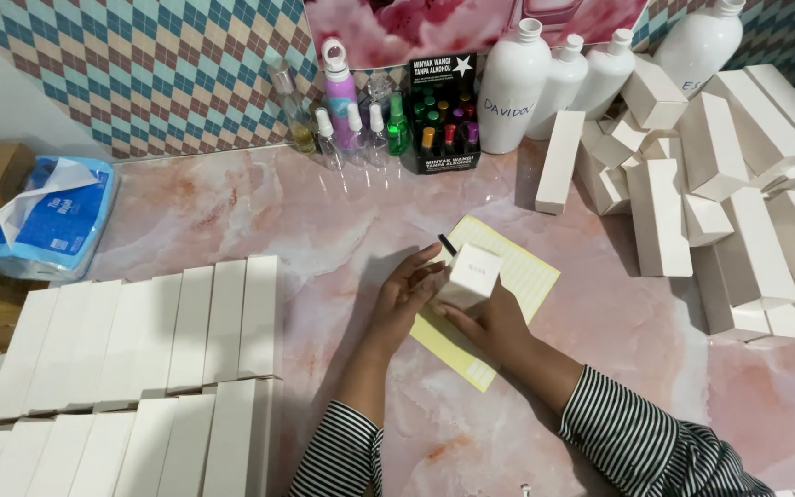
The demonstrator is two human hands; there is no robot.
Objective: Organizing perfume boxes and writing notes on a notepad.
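Observation:
A small white box [473, 273] stands between both hands over a yellow sheet of small labels [526, 269] on the pink marble table [324, 230]. My left hand [409, 293] rests against the box's left side, fingers spread along it. My right hand [489, 324] grips the box from below and behind. A thin black piece [447, 245] sticks up just above my left fingertips. Both sleeves are black-and-white striped.
Rows of flat white boxes [140, 340] lie at the left. A loose pile of white boxes [729, 184] fills the right. At the back stand white bottles [512, 83], small glass bottles [342, 124] and a black display of vials [439, 120]. A blue tissue pack [48, 221] sits far left.

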